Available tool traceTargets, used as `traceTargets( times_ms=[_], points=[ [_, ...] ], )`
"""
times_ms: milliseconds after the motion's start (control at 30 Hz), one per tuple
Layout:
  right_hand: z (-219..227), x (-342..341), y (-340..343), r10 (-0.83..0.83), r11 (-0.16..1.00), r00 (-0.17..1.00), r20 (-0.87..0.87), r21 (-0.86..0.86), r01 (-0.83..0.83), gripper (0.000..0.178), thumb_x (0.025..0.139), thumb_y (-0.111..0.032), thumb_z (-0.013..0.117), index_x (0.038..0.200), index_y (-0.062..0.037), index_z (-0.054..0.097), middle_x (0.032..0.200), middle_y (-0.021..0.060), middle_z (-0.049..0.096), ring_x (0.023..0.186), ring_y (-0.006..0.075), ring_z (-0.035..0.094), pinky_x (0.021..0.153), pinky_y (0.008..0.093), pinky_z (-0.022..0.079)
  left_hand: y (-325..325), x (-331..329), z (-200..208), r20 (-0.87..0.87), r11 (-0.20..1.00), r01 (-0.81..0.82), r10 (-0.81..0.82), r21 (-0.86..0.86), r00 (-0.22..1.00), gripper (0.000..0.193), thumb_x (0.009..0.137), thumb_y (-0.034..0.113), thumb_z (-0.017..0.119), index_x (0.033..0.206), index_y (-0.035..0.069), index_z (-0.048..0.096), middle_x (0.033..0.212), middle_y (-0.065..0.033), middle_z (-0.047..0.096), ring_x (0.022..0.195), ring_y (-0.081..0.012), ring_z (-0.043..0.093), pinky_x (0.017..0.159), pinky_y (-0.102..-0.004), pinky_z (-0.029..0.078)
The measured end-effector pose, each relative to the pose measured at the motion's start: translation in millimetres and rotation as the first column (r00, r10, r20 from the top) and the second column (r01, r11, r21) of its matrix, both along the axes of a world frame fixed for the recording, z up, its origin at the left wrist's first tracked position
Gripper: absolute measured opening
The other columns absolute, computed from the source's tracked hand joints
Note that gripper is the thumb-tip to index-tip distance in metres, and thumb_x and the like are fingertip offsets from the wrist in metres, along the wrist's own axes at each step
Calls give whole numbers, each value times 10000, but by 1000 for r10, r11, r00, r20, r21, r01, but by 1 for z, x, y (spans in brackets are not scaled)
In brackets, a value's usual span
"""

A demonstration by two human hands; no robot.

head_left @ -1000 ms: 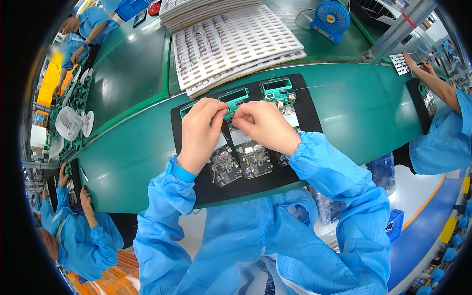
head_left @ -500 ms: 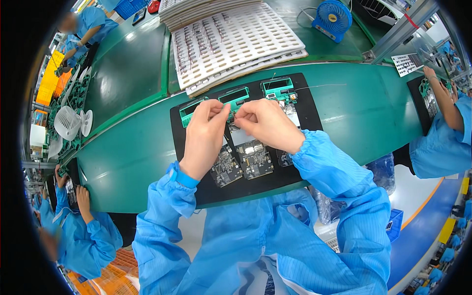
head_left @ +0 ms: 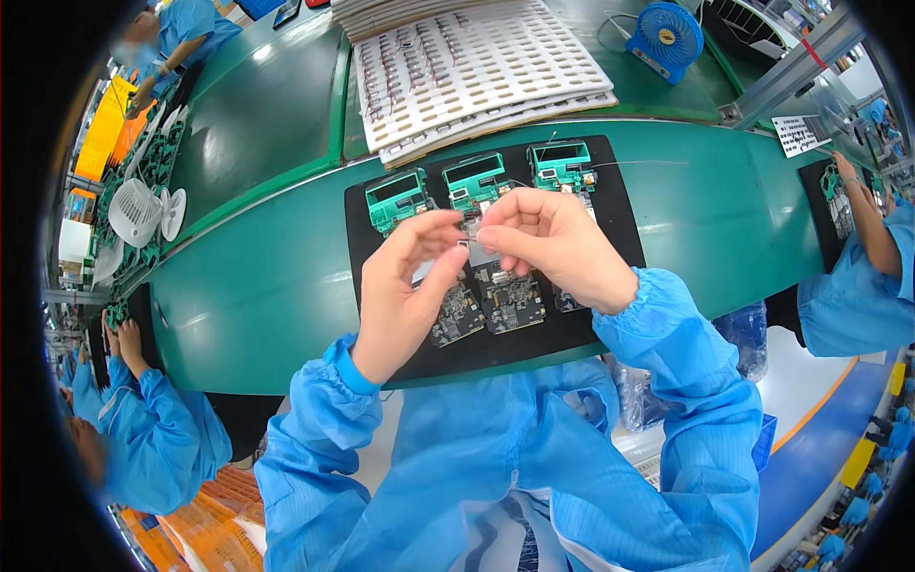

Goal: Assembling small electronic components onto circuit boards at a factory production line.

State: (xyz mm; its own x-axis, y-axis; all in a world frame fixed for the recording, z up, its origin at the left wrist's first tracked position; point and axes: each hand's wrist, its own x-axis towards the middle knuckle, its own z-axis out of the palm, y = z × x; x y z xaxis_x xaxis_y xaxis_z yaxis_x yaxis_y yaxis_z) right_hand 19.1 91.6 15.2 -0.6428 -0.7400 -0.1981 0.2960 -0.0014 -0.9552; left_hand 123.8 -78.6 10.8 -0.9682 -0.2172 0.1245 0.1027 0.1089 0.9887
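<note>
Over the middle of a black mat (head_left: 620, 224), my left hand (head_left: 408, 291) is open, thumb apart from the slightly blurred fingers. Close beside its fingertips, my right hand (head_left: 562, 246) is closed in a pinch; what lies between thumb and forefinger is too small to make out. Behind the hands stand three green plastic frames: a left frame (head_left: 400, 195), a middle frame (head_left: 474, 181) and a right frame (head_left: 560, 164). Nearer me lie dark circuit boards, among them a left board (head_left: 457, 319) and a middle board (head_left: 513, 303). My hands partly cover the boards and the parts joining them to the frames.
Stacked white trays (head_left: 515, 71) with slots and small wired parts stand beyond the mat. A blue fan (head_left: 665, 43) is at the back right, a white fan (head_left: 138, 210) at the left. A thin wire (head_left: 648, 162) extends right from the right frame. Co-workers sit on both sides.
My hands have come back toward me from the middle frame, uncovering the left and middle frames. The left fingers have spread from a pinch; the right hand stays pinched. The whole view has shifted slightly.
</note>
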Motion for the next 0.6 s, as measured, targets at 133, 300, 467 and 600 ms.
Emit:
traceTargets(
  times_ms=[133, 300, 467, 600],
  points=[
    [-1, 11, -14, 73, 996, 994, -77, -36, -76, 126, 912, -88, 672, 1015, -26, 632, 857, 13, 667, 747, 62, 620, 640, 214, 504, -17, 12, 0, 41, 983, -41, 34, 178, 999, 175, 891, -46, 653, 1056, -8, 609, 986, -44, 654, 938, -106, 636, 847, -240, 517],
    [-4, 16, -48, 53, 998, 887, -459, 49, -35, 90, 887, -34, 657, 961, 9, 629, 854, 63, 668, 780, 104, 656, 675, 253, 531, -48, 12, 5, 63, 991, -125, 122, 39, 990, 110, 909, -28, 641, 1019, -23, 639, 968, -40, 657, 926, -99, 628, 837, -223, 501],
    [-19, 9, -86, 18, 995, 636, -771, 76, 64, 106, 836, -38, 665, 909, 17, 611, 806, 135, 658, 718, 231, 680, 635, 335, 531, -77, -7, -18, -117, 928, -283, 261, -242, 958, 131, 864, -33, 667, 993, -24, 651, 910, -47, 655, 803, -105, 612, 748, -237, 503],
    [-29, 10, -96, 31, 983, 561, -827, 127, 131, 94, 819, -42, 662, 874, 4, 602, 798, 143, 651, 698, 282, 666, 619, 376, 520, -80, -13, -20, -232, 777, -292, 192, -557, 954, 123, 820, -51, 676, 933, -12, 649, 891, -98, 650, 734, -171, 640, 667, -275, 516]
  ],
)
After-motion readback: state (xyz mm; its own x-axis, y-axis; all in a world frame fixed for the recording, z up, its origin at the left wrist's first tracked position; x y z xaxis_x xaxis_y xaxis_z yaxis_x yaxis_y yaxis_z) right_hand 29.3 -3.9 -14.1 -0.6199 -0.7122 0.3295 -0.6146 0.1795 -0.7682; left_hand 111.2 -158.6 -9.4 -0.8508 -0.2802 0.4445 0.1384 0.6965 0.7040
